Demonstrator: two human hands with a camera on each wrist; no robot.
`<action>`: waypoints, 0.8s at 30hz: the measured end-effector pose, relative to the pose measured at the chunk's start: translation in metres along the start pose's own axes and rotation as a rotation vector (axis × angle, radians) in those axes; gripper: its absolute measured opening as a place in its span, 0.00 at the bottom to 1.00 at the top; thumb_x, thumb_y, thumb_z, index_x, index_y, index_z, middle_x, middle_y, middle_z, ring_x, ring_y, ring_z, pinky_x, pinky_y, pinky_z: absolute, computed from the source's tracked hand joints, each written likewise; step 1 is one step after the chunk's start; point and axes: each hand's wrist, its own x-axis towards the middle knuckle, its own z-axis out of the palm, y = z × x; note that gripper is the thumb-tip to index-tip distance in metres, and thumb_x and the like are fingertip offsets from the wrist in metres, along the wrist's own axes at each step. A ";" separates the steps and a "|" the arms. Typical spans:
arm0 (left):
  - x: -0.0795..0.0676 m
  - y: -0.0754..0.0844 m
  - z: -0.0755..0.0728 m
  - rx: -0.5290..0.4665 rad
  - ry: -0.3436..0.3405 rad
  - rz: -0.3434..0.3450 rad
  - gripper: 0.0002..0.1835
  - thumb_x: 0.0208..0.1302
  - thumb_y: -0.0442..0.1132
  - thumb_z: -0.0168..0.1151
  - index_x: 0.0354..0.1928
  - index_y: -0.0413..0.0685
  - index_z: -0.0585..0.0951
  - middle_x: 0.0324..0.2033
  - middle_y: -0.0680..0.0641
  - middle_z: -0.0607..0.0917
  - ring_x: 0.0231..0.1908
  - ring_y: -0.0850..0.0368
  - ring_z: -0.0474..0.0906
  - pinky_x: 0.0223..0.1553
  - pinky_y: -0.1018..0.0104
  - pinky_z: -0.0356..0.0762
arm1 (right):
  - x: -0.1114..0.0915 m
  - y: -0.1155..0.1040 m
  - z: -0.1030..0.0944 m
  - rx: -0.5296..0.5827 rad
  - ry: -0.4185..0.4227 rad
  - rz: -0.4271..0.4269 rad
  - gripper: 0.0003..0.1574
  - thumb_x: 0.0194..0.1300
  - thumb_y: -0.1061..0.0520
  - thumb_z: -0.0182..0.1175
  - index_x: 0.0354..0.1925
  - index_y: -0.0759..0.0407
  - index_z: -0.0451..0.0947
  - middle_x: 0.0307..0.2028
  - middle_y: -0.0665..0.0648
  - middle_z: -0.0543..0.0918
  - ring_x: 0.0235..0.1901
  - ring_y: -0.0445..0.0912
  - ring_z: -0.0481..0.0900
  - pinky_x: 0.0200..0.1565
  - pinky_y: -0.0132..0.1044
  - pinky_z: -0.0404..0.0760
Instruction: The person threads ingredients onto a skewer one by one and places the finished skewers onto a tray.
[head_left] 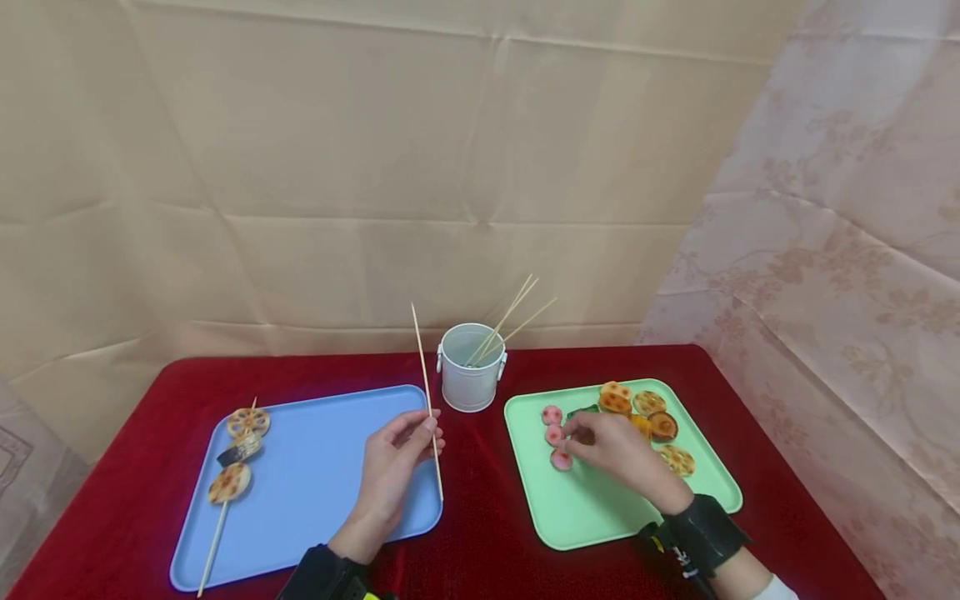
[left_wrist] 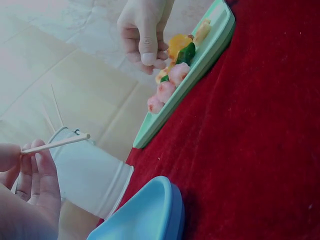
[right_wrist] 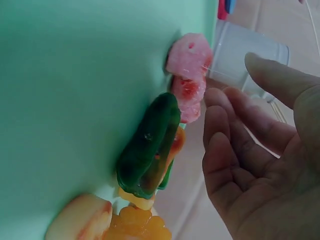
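My left hand [head_left: 386,471] pinches a bare wooden skewer [head_left: 422,354] between thumb and fingers, its pointed tip up, over the right edge of the blue tray [head_left: 322,467]. Above the green tray [head_left: 592,521], my right hand [head_left: 618,450] reaches in beside a row of pink balls [head_left: 552,434]. In the right wrist view its thumb [right_wrist: 280,80] stands apart from the loosely bent fingers, and nothing is between them. A green pepper piece [right_wrist: 147,145] lies close to those fingers, next to the pink balls [right_wrist: 190,55].
A white bucket [head_left: 469,385] with several thin skewers [head_left: 517,302] stands between the trays. At the blue tray's left lies a loaded skewer [head_left: 212,546] with a lotus root slice [head_left: 247,423] at its top. Mushroom [head_left: 663,426] and other food pieces fill the green tray's far right.
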 end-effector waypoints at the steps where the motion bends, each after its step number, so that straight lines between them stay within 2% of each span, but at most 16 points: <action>1: 0.000 0.000 -0.001 0.009 -0.001 0.000 0.19 0.63 0.41 0.64 0.51 0.35 0.81 0.40 0.32 0.82 0.34 0.53 0.83 0.39 0.63 0.82 | 0.000 -0.001 0.001 -0.021 -0.008 -0.004 0.09 0.53 0.49 0.71 0.33 0.48 0.84 0.23 0.39 0.76 0.26 0.36 0.71 0.28 0.32 0.71; 6: 0.000 -0.001 -0.003 0.026 -0.002 -0.009 0.18 0.63 0.40 0.64 0.51 0.35 0.81 0.41 0.31 0.82 0.34 0.53 0.83 0.38 0.62 0.82 | -0.002 -0.006 0.005 -0.101 -0.032 0.011 0.10 0.51 0.45 0.70 0.28 0.45 0.79 0.18 0.39 0.71 0.21 0.36 0.67 0.25 0.32 0.68; 10: 0.000 -0.001 -0.003 0.018 0.001 -0.015 0.16 0.63 0.38 0.63 0.50 0.34 0.81 0.40 0.30 0.82 0.33 0.53 0.83 0.38 0.63 0.82 | -0.003 -0.010 0.008 -0.153 -0.016 0.018 0.13 0.50 0.43 0.70 0.25 0.44 0.77 0.16 0.40 0.69 0.18 0.37 0.65 0.22 0.33 0.65; 15: -0.001 -0.001 -0.003 0.009 0.007 -0.015 0.16 0.63 0.36 0.63 0.50 0.32 0.81 0.39 0.30 0.82 0.32 0.54 0.83 0.37 0.63 0.82 | -0.003 -0.012 0.015 -0.230 0.007 -0.013 0.17 0.51 0.44 0.71 0.22 0.48 0.73 0.15 0.41 0.66 0.17 0.38 0.63 0.21 0.33 0.63; 24: 0.000 -0.003 -0.005 -0.002 -0.011 -0.030 0.20 0.63 0.37 0.63 0.52 0.29 0.79 0.40 0.31 0.82 0.33 0.54 0.83 0.38 0.62 0.82 | -0.004 -0.013 0.020 -0.256 0.064 -0.070 0.16 0.50 0.52 0.68 0.21 0.49 0.68 0.16 0.42 0.64 0.16 0.38 0.61 0.18 0.32 0.61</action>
